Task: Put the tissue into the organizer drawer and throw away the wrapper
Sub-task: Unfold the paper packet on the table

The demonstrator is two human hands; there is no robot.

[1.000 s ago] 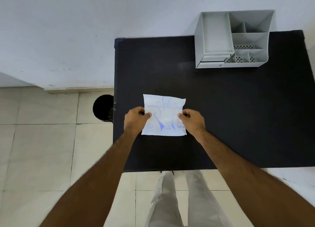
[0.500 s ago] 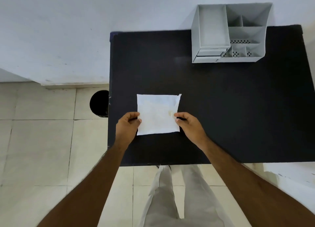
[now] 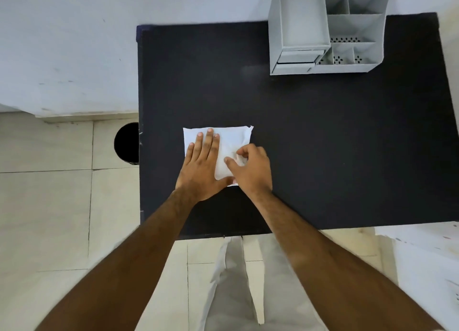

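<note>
A white tissue pack in its wrapper [image 3: 229, 138] lies flat on the black table [image 3: 323, 144], plain side up. My left hand [image 3: 202, 164] rests flat on the pack's left half, fingers spread and pressing down. My right hand [image 3: 249, 168] is at its right side, thumb and fingers pinching the wrapper near the middle-right. The grey organizer [image 3: 325, 30] stands at the table's far right, with a shut drawer [image 3: 296, 57] at its lower left front.
A round black bin [image 3: 126, 143] stands on the tiled floor just left of the table. A white wall runs behind the table. A white surface [image 3: 427, 251] shows at the lower right. My legs are below the table's near edge.
The pack was flipped from printed side up to plain side up. My left hand went from gripping the left edge to lying flat on it; my right hand moved onto it and pinches.
</note>
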